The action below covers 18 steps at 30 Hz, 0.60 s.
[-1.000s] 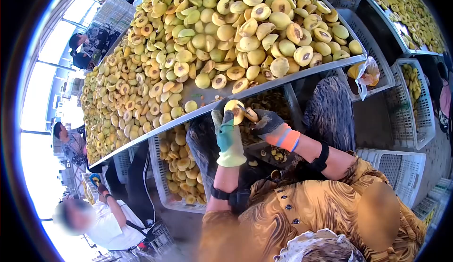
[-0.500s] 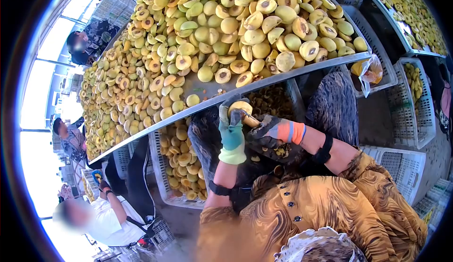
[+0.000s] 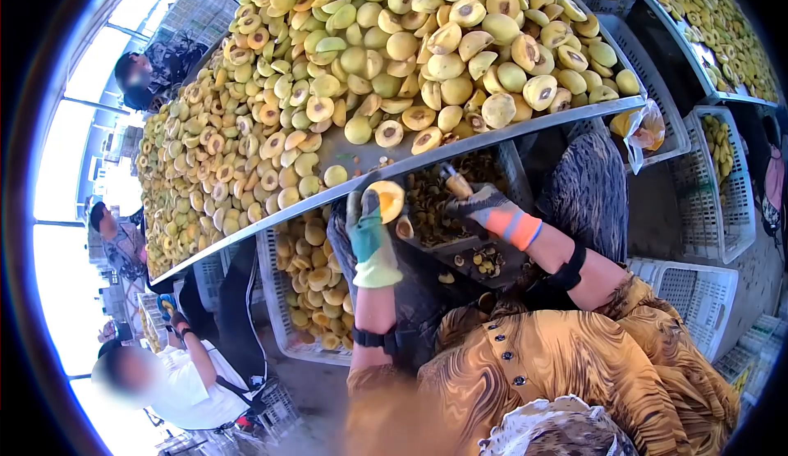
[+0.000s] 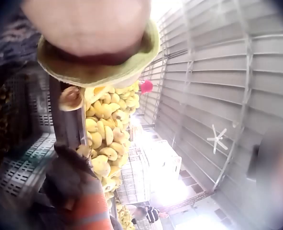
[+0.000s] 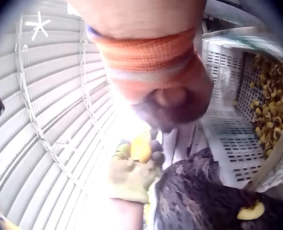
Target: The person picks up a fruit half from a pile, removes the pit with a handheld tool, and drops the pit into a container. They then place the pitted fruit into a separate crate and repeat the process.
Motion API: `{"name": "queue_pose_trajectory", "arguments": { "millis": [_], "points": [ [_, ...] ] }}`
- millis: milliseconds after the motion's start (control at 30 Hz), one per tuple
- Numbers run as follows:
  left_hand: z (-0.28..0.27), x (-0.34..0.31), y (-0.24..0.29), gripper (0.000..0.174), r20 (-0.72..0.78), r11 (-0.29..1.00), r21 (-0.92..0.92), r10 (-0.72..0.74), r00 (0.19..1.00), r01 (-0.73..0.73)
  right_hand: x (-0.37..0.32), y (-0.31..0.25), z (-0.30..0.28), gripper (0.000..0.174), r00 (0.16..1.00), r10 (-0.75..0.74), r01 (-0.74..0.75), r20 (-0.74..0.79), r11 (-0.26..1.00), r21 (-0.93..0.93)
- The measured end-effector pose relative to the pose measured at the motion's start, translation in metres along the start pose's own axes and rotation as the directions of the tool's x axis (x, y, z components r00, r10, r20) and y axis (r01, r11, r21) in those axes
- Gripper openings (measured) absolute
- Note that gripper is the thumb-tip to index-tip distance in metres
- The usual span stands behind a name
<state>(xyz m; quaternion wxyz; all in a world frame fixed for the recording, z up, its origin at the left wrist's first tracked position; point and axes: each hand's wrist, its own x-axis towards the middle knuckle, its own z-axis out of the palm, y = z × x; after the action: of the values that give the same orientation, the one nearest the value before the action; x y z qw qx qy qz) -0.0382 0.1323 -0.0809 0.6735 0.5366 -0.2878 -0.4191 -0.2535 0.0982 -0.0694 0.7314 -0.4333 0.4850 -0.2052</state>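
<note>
My gloved left hand [image 3: 373, 238] holds a halved yellow peach [image 3: 386, 201] at the table's near edge, its cut face with an orange hollow turned up. Just below that half, a small brown pit piece [image 3: 404, 226] is in the air; the left wrist view shows the brown piece [image 4: 71, 98] beside the table edge. To the right, apart from the peach, my gloved right hand [image 3: 488, 210] grips a short tool with a wooden handle [image 3: 457, 183], its tip pointing toward the table edge. In the right wrist view the peach half [image 5: 141, 146] sits in the left fingers.
Peach halves heap the metal-edged table [image 3: 492, 137]. Below it stand a crate of brown scraps [image 3: 513, 173] and a white crate [image 3: 279, 312] of halves. More crates [image 3: 698, 292] stand at right. A person in a white shirt [image 3: 197, 386] sits at left.
The hands have drawn apart: the left has shifted left with the peach half, the right has taken the tool away from it. A brown piece has come loose from the fruit.
</note>
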Motion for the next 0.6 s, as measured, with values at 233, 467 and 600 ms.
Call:
{"name": "queue_pose_trajectory", "arguments": {
  "millis": [233, 467, 600],
  "points": [
    [-0.068, -0.015, 0.086, 0.038, 0.295, -0.11, 0.953, 0.561, 0.773, -0.283, 0.042, 0.049, 0.017, 0.034, 0.976, -0.218, 0.218, 0.024, 0.954, -0.206],
    [-0.045, 0.038, 0.085, 0.046, 0.306, 0.013, 0.939, 0.425, 0.852, -0.344, 0.03, 0.047, 0.016, 0.038, 0.943, -0.304, 0.306, 0.135, 0.952, 0.005],
    [0.045, 0.109, 0.056, 0.055, 0.124, 0.019, 0.992, 0.065, 0.99, -0.125, 0.016, 0.029, 0.015, 0.037, 0.921, -0.378, 0.39, 0.095, 0.888, -0.243]
  ]
}}
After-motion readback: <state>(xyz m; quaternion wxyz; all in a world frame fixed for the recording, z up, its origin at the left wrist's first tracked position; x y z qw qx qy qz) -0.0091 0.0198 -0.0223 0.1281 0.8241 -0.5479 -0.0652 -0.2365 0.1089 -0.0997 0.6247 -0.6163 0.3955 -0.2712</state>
